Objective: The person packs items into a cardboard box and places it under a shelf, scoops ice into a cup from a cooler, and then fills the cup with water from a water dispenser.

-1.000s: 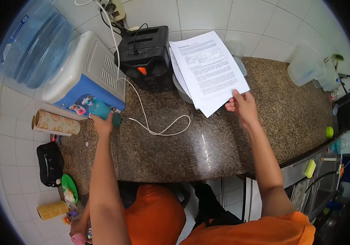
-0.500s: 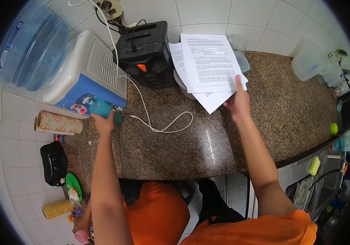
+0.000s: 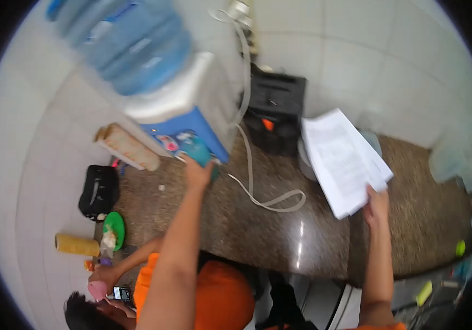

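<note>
My left hand (image 3: 197, 175) is closed around a teal cup (image 3: 196, 148), held against the blue front of the water dispenser (image 3: 195, 129). The fingers hide part of the cup, and I cannot see what is in it. Several printed sheets of paper (image 3: 338, 165) are gripped at their lower right edge by my right hand (image 3: 378, 204). They hang tilted above the counter, partly covering a round container (image 3: 306, 159) behind them. Motion blur makes the print unreadable.
A white cable (image 3: 277, 206) loops over the granite counter (image 3: 247, 231). A black speaker-like box (image 3: 274, 110) stands at the wall. Left are a black pouch (image 3: 98, 192) and green plate (image 3: 115, 228). A co-worker in orange (image 3: 225, 291) holds a pink cup (image 3: 97, 289), near a phone (image 3: 121, 294).
The view has swung left, so the scene sits further right. The papers have turned and tilted in my right hand. The co-worker's head and a phone have come into view.
</note>
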Demonstrator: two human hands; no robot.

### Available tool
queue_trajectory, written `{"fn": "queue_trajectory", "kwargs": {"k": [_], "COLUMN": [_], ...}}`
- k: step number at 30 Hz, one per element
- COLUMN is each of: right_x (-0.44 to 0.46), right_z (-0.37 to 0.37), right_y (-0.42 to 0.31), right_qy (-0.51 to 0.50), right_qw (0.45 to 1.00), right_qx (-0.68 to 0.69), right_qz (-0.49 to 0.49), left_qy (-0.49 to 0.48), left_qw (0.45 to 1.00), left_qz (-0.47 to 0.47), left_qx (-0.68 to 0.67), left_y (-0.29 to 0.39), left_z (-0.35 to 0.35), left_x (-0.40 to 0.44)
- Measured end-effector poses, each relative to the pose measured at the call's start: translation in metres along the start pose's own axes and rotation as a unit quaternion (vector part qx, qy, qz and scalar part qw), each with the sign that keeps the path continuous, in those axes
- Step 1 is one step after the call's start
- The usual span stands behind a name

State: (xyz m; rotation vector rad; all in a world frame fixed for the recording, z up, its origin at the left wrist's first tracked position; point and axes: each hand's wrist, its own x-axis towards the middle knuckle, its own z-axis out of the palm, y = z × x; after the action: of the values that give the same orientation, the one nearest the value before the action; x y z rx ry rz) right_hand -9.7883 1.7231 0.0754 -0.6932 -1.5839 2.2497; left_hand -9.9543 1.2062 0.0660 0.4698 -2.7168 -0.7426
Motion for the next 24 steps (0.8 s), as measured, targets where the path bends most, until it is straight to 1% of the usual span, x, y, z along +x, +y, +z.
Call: {"fn": "queue_trajectory", "kwargs": {"k": [1,2,3,5,6,8,9,11,12,13,15,16,17,18,19,21,24], "right_x": [0.007,-0.007,-0.032,-0.059,-0.056,-0.045,-0.047,-0.052,-0.050,-0.041,-0.039,-0.034,-0.025,-0.022,-0.032,-0.026,-0.050], "right_z": [-0.005,0.009,0.019,0.033,0.022,0.006,0.018,0.052,0.059,0.061,0.071,0.065,0.052,0.044,0.043,0.003,0.017], "right_y": [0.008,-0.014,-0.056,-0.111,-0.122,-0.144,-0.159,-0.175,-0.171,-0.156,-0.126,-0.115,-0.103,-0.093,-0.099,-0.093,-0.097], "right_qy": [0.035,0.079,0.128,0.187,0.145,0.069,0.049,0.000,-0.051,-0.138,-0.095,-0.037,0.020,0.077,0.094,0.075,0.039], "right_qw": [0.998,0.996,0.991,0.979,0.983,0.981,0.978,0.966,0.968,0.972,0.995,0.987,0.959,0.913,0.934,0.966,0.979], "right_qx": [-0.029,-0.027,-0.028,-0.021,0.025,0.096,0.140,0.225,0.234,0.172,-0.004,-0.092,-0.173,-0.249,-0.187,-0.064,-0.063], "right_qz": [-0.038,-0.034,-0.028,-0.074,-0.106,-0.156,-0.149,-0.126,-0.075,-0.083,-0.032,-0.128,-0.223,-0.314,-0.291,-0.238,-0.188], "left_qy": [0.001,-0.009,-0.025,-0.026,-0.031,-0.022,-0.021,-0.036,-0.042,-0.039,-0.032,-0.038,-0.043,-0.048,-0.046,-0.046,-0.061], "left_qw": [1.000,0.999,0.998,0.998,0.997,0.998,0.998,0.997,0.995,0.995,0.995,0.994,0.993,0.993,0.993,0.993,0.991], "left_qz": [-0.014,-0.030,-0.046,-0.058,-0.065,-0.039,-0.029,-0.065,-0.090,-0.090,-0.083,-0.089,-0.094,-0.098,-0.097,-0.093,-0.107], "left_qx": [0.000,-0.011,-0.024,-0.013,-0.008,-0.036,-0.047,-0.022,-0.009,-0.020,-0.046,-0.049,-0.050,-0.050,-0.053,-0.056,-0.055], "left_y": [0.007,0.010,0.011,0.011,0.011,0.008,0.006,0.014,0.014,0.012,0.014,0.019,0.022,0.023,0.023,0.021,0.025], "left_z": [-0.004,-0.006,-0.007,-0.007,-0.007,-0.006,-0.005,-0.005,-0.007,-0.008,-0.008,-0.011,-0.016,-0.019,-0.019,-0.017,-0.020], "left_x": [-0.003,-0.002,-0.002,-0.002,-0.001,0.001,-0.001,0.000,0.000,-0.002,-0.002,-0.004,-0.005,-0.006,-0.004,-0.006,-0.004]}}
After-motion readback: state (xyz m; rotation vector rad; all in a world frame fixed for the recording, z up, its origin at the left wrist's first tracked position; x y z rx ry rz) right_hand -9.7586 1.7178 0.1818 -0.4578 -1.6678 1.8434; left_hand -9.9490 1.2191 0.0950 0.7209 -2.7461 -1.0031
